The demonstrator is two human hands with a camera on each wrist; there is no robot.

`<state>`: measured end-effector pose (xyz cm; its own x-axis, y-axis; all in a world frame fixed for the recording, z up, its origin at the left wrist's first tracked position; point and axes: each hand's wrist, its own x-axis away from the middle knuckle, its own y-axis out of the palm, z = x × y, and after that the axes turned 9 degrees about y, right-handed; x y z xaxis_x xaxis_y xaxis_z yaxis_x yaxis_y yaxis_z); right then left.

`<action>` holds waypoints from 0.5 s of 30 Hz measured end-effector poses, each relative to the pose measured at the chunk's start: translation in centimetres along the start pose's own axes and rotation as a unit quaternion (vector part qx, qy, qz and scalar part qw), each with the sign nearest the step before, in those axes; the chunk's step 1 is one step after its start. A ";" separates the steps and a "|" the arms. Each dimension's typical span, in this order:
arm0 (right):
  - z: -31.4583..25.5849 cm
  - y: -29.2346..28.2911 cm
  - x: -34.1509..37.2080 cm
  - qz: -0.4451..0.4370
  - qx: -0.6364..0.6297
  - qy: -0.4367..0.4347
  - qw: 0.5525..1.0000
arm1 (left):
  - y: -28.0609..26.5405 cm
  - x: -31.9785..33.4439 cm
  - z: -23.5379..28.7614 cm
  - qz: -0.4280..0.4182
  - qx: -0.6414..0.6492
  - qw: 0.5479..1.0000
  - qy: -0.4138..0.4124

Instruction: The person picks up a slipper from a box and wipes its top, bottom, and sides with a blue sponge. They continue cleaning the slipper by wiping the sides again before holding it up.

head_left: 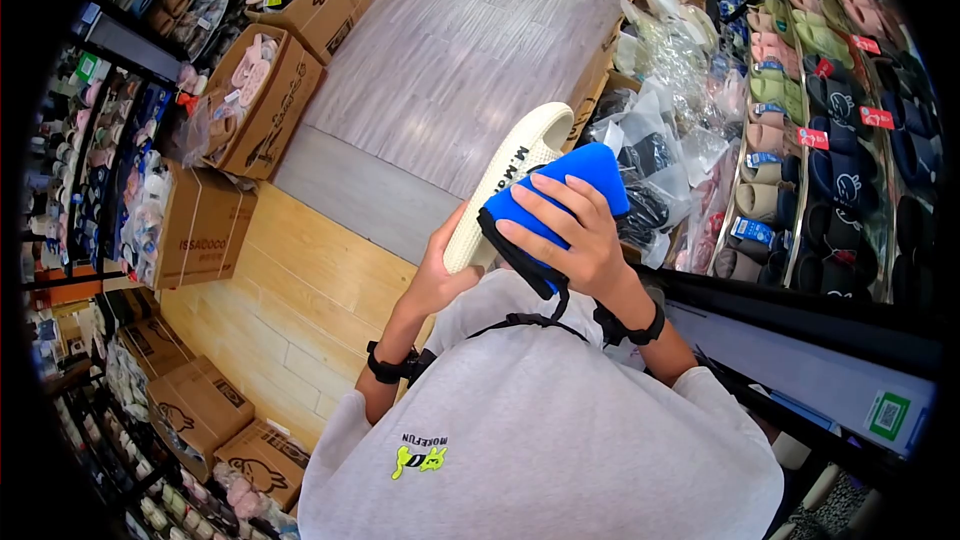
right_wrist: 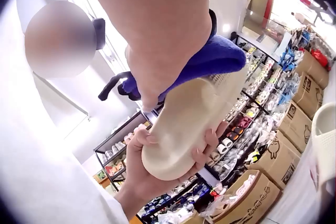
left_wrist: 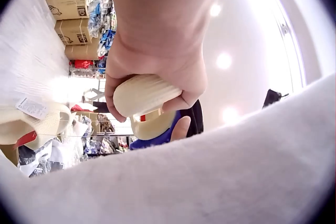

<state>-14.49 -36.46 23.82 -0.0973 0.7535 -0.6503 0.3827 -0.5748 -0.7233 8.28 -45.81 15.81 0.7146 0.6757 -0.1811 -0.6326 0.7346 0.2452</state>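
Observation:
A cream slide slipper (head_left: 490, 195) with black lettering is held up in front of the person's chest. My left hand (head_left: 437, 275) grips its heel end, thumb on the footbed and fingers underneath in the right wrist view. My right hand (head_left: 592, 252) holds a soft blue cloth (head_left: 598, 162) with black edging and a black cord, its fingers spread over the top. The cloth overlaps the slipper's strap side in the head view. In the left wrist view, a fingertip (left_wrist: 181, 128) shows beside the blue cloth, behind the slipper's heel (left_wrist: 144, 95).
Cardboard boxes (head_left: 205, 225) line the left, one holding pink slippers (head_left: 250, 70). Shelves of slippers (head_left: 850, 140) stand at right, beside a pile of plastic-wrapped footwear (head_left: 670, 70). Wooden floor (head_left: 260, 320) lies ahead. A counter with a green code sign (head_left: 887, 415) is at lower right.

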 end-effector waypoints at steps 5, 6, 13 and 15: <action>2.0 0.2 -0.5 0.084 -0.060 0.063 0.993 | 0.0 -0.8 1.7 -0.024 0.068 0.996 -0.051; 1.4 -0.1 -1.2 0.102 -0.103 0.109 0.983 | 0.0 -0.9 1.8 -0.025 0.068 0.996 -0.050; 1.4 0.2 -0.8 0.113 -0.058 0.106 0.986 | -0.1 -1.3 1.9 -0.027 0.074 0.995 -0.065; 1.6 0.1 -0.7 0.105 -0.039 0.108 0.988 | -0.3 -1.3 1.6 -0.040 0.085 0.994 -0.064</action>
<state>-15.82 -37.56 23.82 0.1871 0.6751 -0.7136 0.4446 -0.7060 -0.5513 8.00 -47.00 17.48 0.7994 0.5946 -0.0866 -0.5205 0.7572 0.3946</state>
